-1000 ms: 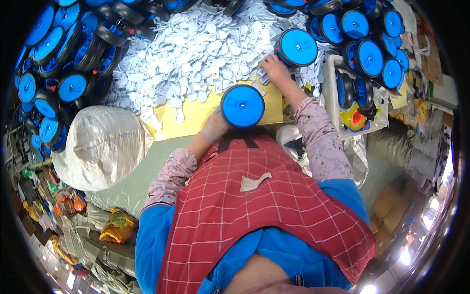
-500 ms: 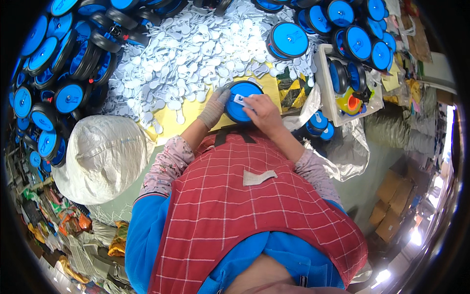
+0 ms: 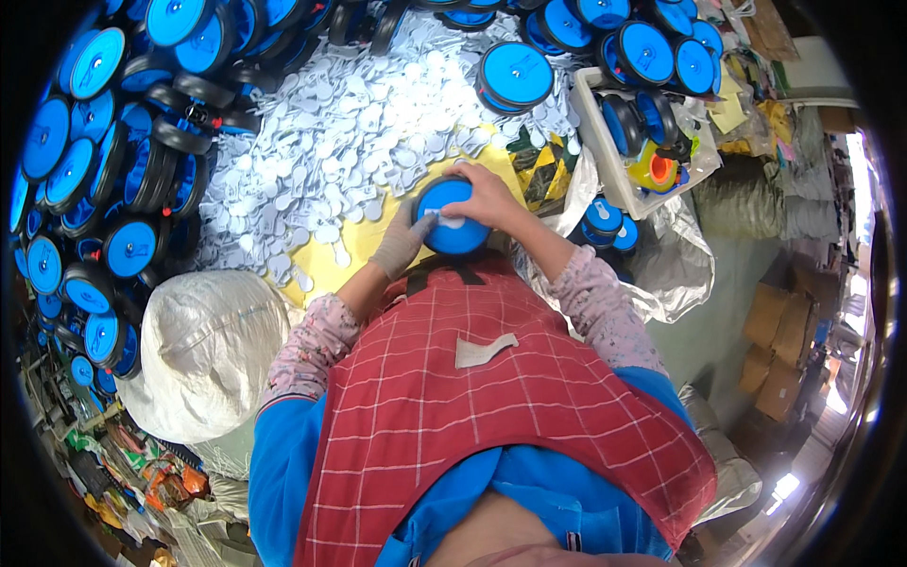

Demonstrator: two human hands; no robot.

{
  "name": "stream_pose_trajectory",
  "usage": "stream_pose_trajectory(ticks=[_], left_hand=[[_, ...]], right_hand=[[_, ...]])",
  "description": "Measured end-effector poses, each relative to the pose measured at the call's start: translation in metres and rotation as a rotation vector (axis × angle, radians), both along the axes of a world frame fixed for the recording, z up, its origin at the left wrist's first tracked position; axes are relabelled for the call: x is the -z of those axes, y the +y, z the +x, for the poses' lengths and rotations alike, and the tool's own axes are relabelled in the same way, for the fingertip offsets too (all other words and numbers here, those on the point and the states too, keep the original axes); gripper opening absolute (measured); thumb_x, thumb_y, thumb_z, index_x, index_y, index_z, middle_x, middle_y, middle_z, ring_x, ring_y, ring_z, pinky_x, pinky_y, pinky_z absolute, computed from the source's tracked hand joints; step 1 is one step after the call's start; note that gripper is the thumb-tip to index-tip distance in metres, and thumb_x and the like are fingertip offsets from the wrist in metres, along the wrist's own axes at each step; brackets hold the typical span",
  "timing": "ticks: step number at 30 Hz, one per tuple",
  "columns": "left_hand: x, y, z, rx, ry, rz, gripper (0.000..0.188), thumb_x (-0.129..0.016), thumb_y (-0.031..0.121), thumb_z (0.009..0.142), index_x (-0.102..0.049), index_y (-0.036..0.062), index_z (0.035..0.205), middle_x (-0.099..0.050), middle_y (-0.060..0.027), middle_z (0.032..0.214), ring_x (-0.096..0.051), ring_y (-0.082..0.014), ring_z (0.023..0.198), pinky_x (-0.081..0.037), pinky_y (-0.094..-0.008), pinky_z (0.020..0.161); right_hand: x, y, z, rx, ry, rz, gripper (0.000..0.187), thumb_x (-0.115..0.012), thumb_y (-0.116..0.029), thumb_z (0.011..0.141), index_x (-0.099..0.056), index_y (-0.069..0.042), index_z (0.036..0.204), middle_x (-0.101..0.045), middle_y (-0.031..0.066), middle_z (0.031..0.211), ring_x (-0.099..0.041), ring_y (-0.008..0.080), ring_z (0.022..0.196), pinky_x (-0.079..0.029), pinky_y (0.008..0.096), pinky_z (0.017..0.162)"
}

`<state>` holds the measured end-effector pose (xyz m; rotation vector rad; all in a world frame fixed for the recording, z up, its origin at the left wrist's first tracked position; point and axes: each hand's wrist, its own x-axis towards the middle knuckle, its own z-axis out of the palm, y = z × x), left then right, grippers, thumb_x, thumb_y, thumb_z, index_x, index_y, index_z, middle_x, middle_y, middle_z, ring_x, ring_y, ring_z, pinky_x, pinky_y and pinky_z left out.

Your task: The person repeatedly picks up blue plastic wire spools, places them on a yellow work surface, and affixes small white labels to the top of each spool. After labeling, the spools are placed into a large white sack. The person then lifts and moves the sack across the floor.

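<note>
A blue wheel (image 3: 458,238) with a black tyre lies face up at the table's front edge, close to my body. My left hand (image 3: 399,244), in a pale glove, holds its left rim, with the thumb reaching onto the blue face. The fingers of my right hand (image 3: 484,200) curve over the far right rim, and its thumb presses on the face. Between the two thumbs, a small pale sticker (image 3: 452,223) sits on the wheel, partly covered. Beyond my hands spreads a heap of loose pale keyhole-shaped pieces (image 3: 350,142) on a yellow sheet (image 3: 364,219).
Many blue wheels (image 3: 104,180) are piled at the left and far side. One wheel (image 3: 516,76) lies on the heap. A white crate (image 3: 605,156) with wheels and a yellow-orange part stands right. A white sack (image 3: 213,350) is at left; cardboard boxes (image 3: 779,321) stand on the right.
My right hand has moved from holding the pale sticker above the wheel to gripping the rim and pressing its face. The left thumb has come onto the face. The view has shifted slightly.
</note>
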<state>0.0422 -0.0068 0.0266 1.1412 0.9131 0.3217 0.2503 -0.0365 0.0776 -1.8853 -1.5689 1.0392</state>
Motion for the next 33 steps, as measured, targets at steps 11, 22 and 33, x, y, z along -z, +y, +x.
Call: stream_pose_trajectory(ticks=[11,22,33], left_hand=[[-0.011,0.132,0.189,-0.179,0.141,0.434,0.054,-0.065,0.033,0.09,-0.053,-0.004,0.128,-0.064,-0.0214,0.119,-0.064,-0.032,0.104,-0.048,-0.0399,0.092],[-0.05,0.084,0.148,-0.248,-0.33,-0.266,0.044,-0.054,0.018,0.099,-0.043,-0.0041,0.136,-0.058,-0.0138,0.121,-0.062,-0.0223,0.106,-0.053,-0.0385,0.094],[-0.036,-0.042,0.003,-0.387,-0.161,-0.596,0.063,-0.059,0.031,0.096,-0.032,0.0039,0.146,-0.052,-0.0169,0.136,-0.056,-0.0312,0.12,-0.046,-0.0473,0.102]], right_hand=[[-0.046,-0.075,0.189,-0.02,-0.435,-0.18,0.027,-0.061,-0.025,0.088,-0.072,-0.005,0.101,-0.07,0.0188,0.099,-0.066,0.0401,0.092,-0.05,0.0501,0.084],[0.14,-0.003,0.233,0.4,-0.855,-0.091,0.026,-0.052,-0.005,0.087,-0.047,-0.001,0.111,-0.064,0.0271,0.106,-0.062,0.0477,0.1,-0.051,0.0514,0.087],[0.122,-0.055,0.094,0.213,-0.599,0.338,0.043,-0.064,-0.009,0.083,-0.059,-0.009,0.126,-0.054,0.0157,0.126,-0.045,0.0347,0.123,-0.036,0.0451,0.105]])
